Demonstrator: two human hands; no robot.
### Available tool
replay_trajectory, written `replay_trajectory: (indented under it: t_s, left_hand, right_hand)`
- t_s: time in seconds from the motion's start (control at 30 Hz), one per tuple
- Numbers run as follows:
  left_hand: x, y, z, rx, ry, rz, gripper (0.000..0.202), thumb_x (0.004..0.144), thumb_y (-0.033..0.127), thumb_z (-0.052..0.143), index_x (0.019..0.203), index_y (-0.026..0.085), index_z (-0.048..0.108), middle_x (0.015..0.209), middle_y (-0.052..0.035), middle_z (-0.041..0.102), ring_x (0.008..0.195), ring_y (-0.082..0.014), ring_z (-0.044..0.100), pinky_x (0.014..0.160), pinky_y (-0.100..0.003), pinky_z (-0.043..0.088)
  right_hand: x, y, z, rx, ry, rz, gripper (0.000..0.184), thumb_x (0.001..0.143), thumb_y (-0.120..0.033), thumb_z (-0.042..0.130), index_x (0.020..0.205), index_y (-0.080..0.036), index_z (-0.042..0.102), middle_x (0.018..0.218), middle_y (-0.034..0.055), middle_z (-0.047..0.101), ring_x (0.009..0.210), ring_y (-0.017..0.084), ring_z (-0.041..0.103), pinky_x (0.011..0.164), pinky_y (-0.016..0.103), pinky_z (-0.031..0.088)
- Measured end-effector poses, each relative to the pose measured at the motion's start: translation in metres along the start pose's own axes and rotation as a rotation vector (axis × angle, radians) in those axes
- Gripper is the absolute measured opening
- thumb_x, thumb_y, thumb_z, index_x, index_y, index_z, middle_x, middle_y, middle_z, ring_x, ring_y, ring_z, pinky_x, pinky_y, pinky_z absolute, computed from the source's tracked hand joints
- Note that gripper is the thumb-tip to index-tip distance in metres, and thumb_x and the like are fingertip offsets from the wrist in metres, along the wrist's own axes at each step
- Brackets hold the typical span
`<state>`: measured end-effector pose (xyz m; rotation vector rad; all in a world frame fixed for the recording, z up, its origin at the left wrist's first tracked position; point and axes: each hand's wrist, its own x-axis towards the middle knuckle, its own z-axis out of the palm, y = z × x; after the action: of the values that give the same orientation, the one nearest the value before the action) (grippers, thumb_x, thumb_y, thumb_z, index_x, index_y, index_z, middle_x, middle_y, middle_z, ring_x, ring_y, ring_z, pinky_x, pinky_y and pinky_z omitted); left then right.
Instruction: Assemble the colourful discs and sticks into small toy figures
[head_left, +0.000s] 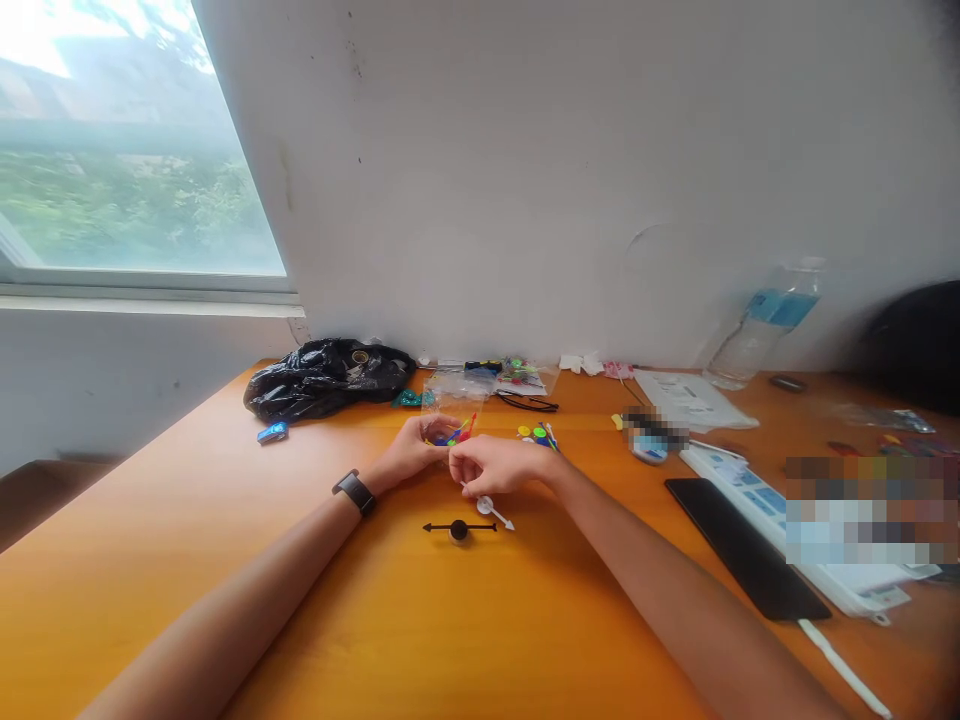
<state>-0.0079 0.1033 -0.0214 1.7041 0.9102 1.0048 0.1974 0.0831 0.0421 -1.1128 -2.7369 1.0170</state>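
My left hand (412, 452), with a dark watch on the wrist, curls around a clear plastic bag (454, 385). Colourful plastic pieces (453, 437) in red, blue, yellow and green show at its fingers. My right hand (499, 464) is closed just to the right, its fingertips pinched at the tail of a white arrow spinner (485, 506). This spinner's tip points to the lower right. Nearer to me, a black arrow spinner (459, 530) rests on a round base, pointing left. Beyond my right wrist lie loose coloured discs and arrows (540, 434).
A black plastic bag (330, 378) and a small blue object (272, 433) lie at the back left of the wooden table (360, 620). On the right are a black phone-like slab (746, 545), a white power strip (757, 490) and a tilted water bottle (769, 325).
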Motion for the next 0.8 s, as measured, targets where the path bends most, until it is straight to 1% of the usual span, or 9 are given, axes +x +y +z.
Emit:
replay_trajectory:
  t_s: [0.1,0.2,0.27,0.4,0.47,0.5,0.6,0.7,0.8]
  left_hand:
    - [0.001,0.003,0.000,-0.008,0.000,0.007,0.050,0.067,0.033,0.092,0.111,0.013,0.076,0.104,-0.0106,0.080,0.094,-0.0249,0.073,0.085,-0.033,0.056]
    - [-0.001,0.009,0.002,-0.040,-0.045,0.027,0.044,0.071,0.036,0.091,0.106,0.012,0.076,0.100,-0.0102,0.079,0.091,-0.0230,0.072,0.082,-0.031,0.055]
    - [-0.004,0.013,0.003,-0.075,-0.068,0.012,0.044,0.074,0.038,0.091,0.105,0.012,0.076,0.100,-0.0101,0.078,0.089,-0.0218,0.072,0.083,-0.031,0.055]
    - [-0.007,0.016,0.006,-0.113,-0.054,-0.059,0.053,0.070,0.040,0.094,0.110,0.012,0.074,0.099,-0.0097,0.077,0.084,-0.0210,0.073,0.079,-0.032,0.056]
    - [-0.008,0.016,0.007,-0.111,-0.050,-0.071,0.056,0.070,0.041,0.095,0.112,0.012,0.073,0.102,-0.0105,0.077,0.085,-0.0218,0.074,0.077,-0.032,0.057]
    - [-0.008,0.016,0.007,-0.107,-0.054,-0.072,0.056,0.070,0.041,0.095,0.113,0.012,0.073,0.102,-0.0110,0.077,0.086,-0.0220,0.074,0.077,-0.032,0.057]
    - [-0.008,0.016,0.007,-0.088,-0.067,-0.061,0.055,0.071,0.041,0.094,0.112,0.011,0.074,0.103,-0.0115,0.077,0.087,-0.0214,0.073,0.078,-0.032,0.057]
    - [-0.008,0.014,0.007,-0.088,-0.067,-0.037,0.055,0.070,0.039,0.095,0.113,0.012,0.074,0.103,-0.0107,0.077,0.088,-0.0215,0.072,0.081,-0.033,0.058]
    - [-0.008,0.013,0.007,-0.114,-0.072,-0.010,0.055,0.069,0.039,0.096,0.112,0.012,0.075,0.101,-0.0097,0.077,0.088,-0.0219,0.071,0.082,-0.035,0.059]
  right_hand:
    - [-0.005,-0.001,-0.012,0.172,-0.045,-0.057,0.021,0.081,-0.017,0.071,0.101,-0.019,0.067,0.080,-0.0004,0.072,0.074,0.016,0.068,0.060,0.023,0.046]
    - [-0.015,-0.007,-0.029,0.385,0.067,-0.171,0.018,0.089,-0.027,0.069,0.105,-0.018,0.067,0.081,0.0013,0.072,0.074,0.016,0.068,0.064,0.024,0.050]
    - [-0.023,-0.013,-0.041,0.521,0.264,-0.247,0.020,0.092,-0.035,0.070,0.103,-0.019,0.065,0.081,0.0018,0.072,0.069,0.015,0.066,0.062,0.025,0.051]
    - [-0.030,-0.021,-0.056,0.617,0.862,-0.336,0.030,0.091,-0.047,0.074,0.102,-0.022,0.062,0.086,0.0023,0.073,0.065,0.013,0.062,0.062,0.026,0.053]
    - [-0.028,-0.020,-0.057,0.577,1.072,-0.335,0.032,0.091,-0.051,0.073,0.102,-0.023,0.063,0.087,0.0029,0.074,0.065,0.013,0.062,0.062,0.027,0.054]
    - [-0.026,-0.019,-0.056,0.550,1.131,-0.329,0.032,0.091,-0.052,0.073,0.101,-0.023,0.063,0.086,0.0029,0.074,0.065,0.014,0.062,0.061,0.027,0.054]
    - [-0.018,-0.016,-0.047,0.460,1.130,-0.297,0.029,0.092,-0.050,0.071,0.100,-0.024,0.064,0.085,0.0025,0.073,0.064,0.015,0.061,0.056,0.026,0.049]
    - [-0.012,-0.016,-0.037,0.311,1.006,-0.228,0.021,0.095,-0.045,0.067,0.099,-0.024,0.066,0.084,0.0007,0.073,0.055,0.012,0.052,0.051,0.026,0.039]
    - [-0.010,-0.019,-0.029,0.160,0.846,-0.196,0.015,0.098,-0.038,0.062,0.097,-0.025,0.067,0.084,-0.0012,0.074,0.054,0.011,0.048,0.054,0.026,0.036]
